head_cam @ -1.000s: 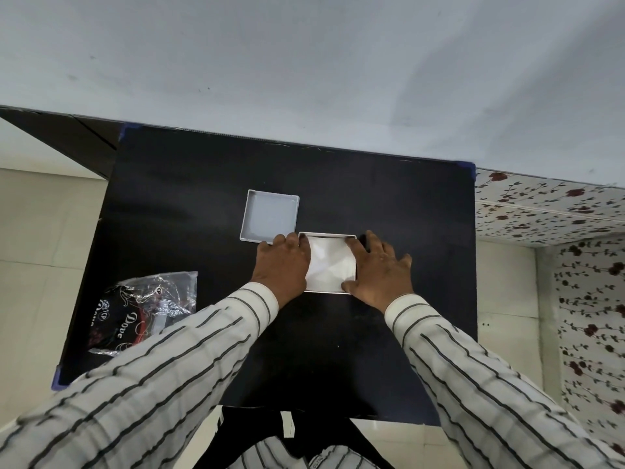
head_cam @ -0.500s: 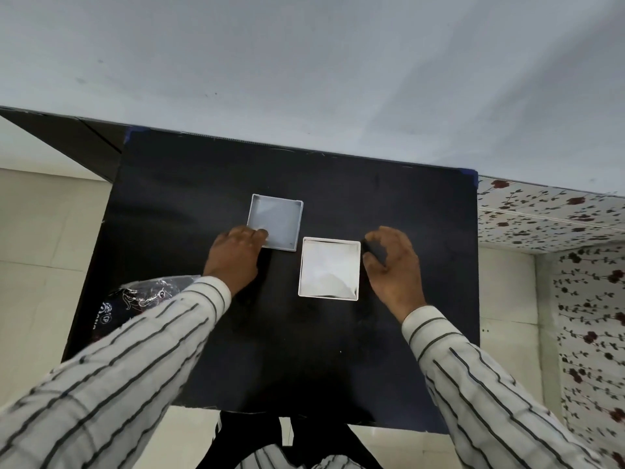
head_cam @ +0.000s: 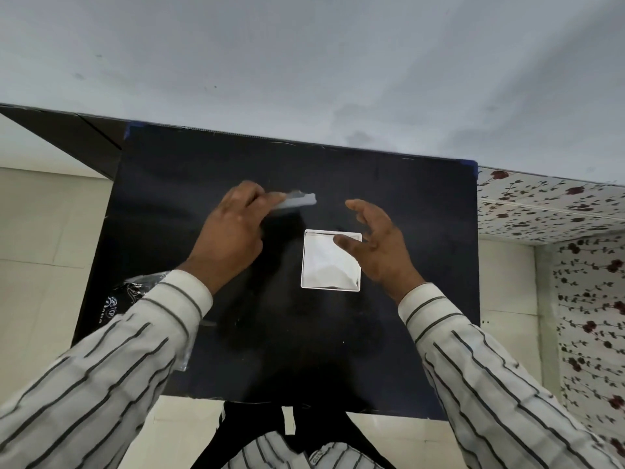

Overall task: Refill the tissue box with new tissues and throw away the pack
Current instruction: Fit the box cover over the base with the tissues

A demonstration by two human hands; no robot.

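A square white tissue box [head_cam: 329, 264] sits open on the black table [head_cam: 406, 299], filled with white tissues. My left hand [head_cam: 233, 231] holds the box's white lid [head_cam: 299, 199] by one edge, lifted and tilted above the table, to the upper left of the box. My right hand [head_cam: 375, 247] hovers over the box's right rim with fingers spread and nothing in it. The empty plastic tissue pack [head_cam: 135, 292] lies at the table's left edge, partly hidden by my left sleeve.
A grey wall rises right behind the table's far edge. Pale floor tiles lie to the left, and a floral-patterned surface [head_cam: 558, 204] stands to the right of the table.
My left hand took hold of the lid and raised it off the table. My right hand lifted from beside the box and opened over its right rim.
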